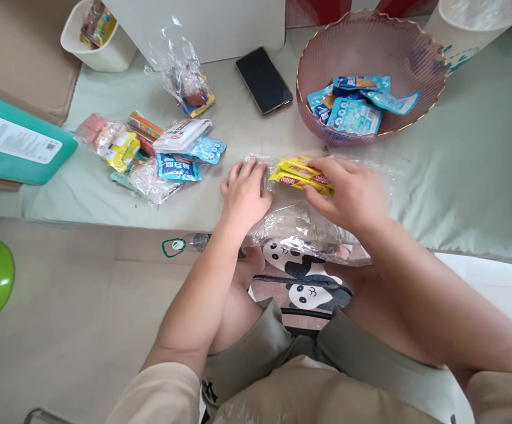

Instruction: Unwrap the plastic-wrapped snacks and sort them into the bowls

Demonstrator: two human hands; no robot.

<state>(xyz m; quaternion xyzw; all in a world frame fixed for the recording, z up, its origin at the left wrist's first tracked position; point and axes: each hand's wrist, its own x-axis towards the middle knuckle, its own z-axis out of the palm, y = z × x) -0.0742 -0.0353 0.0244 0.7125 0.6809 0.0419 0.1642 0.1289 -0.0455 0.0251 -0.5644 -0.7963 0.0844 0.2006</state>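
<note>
My right hand [353, 191] is closed around yellow Nabati wafer packets [293, 174], which lie side by side on a clear plastic bag [291, 221]. Fingers and thumb grip the packets' right part and hide it. At the bag's left edge, my left hand [245, 194] rests with curved fingers, holding the plastic against the table cloth. The bag lies crinkled under both hands, and its near side hangs over the table edge above my lap.
A scalloped pink bowl [370, 44] holds several blue snack packets [357, 115]. A phone [264, 79] lies beside it. To the left are mixed wrapped snacks [185, 135], a bagged bundle [189, 88], a white tub [99, 56] and a teal container [21, 132]. A paper cup [450, 44] stands back right.
</note>
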